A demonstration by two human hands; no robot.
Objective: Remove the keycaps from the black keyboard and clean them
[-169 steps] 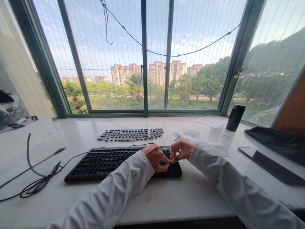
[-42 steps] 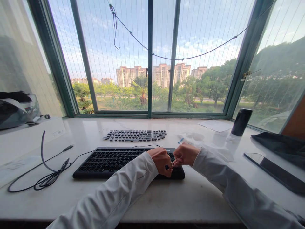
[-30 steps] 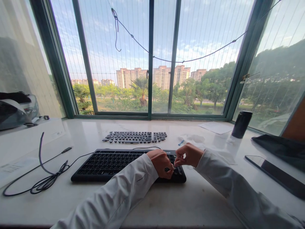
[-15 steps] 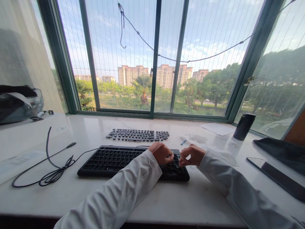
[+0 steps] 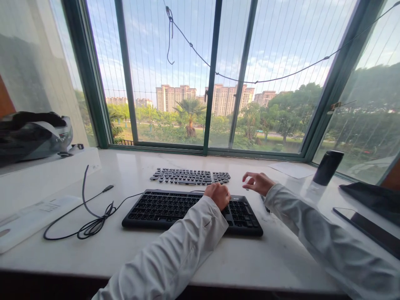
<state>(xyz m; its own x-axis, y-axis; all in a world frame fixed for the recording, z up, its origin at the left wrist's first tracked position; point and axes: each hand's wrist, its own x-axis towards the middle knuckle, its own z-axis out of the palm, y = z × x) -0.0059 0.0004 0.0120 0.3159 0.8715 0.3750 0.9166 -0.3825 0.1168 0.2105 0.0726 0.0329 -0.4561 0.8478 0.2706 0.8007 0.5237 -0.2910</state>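
Observation:
A black keyboard (image 5: 175,208) lies on the white desk, with most of its keycaps off. My left hand (image 5: 218,196) rests closed on its right part, fingers curled in; what they hold, if anything, is hidden. My right hand (image 5: 258,182) hovers over the desk beyond the keyboard's right end, its fingers bent and apart, with no held thing that I can make out. Loose black keycaps (image 5: 190,176) are laid out in rows behind the keyboard, the block's right end near my right hand.
At left lie a coiled cable (image 5: 96,223) and a white packet (image 5: 37,214), with a helmet (image 5: 37,135) on a white box behind. On the right are a black cylinder (image 5: 328,167), a phone (image 5: 368,229), a dark cloth (image 5: 371,202) and a paper sheet (image 5: 292,170).
My right hand has lifted off the keyboard and moved away toward the back right, over where a small blue tool lay. My left hand stays on the keyboard. The view has shifted slightly left.

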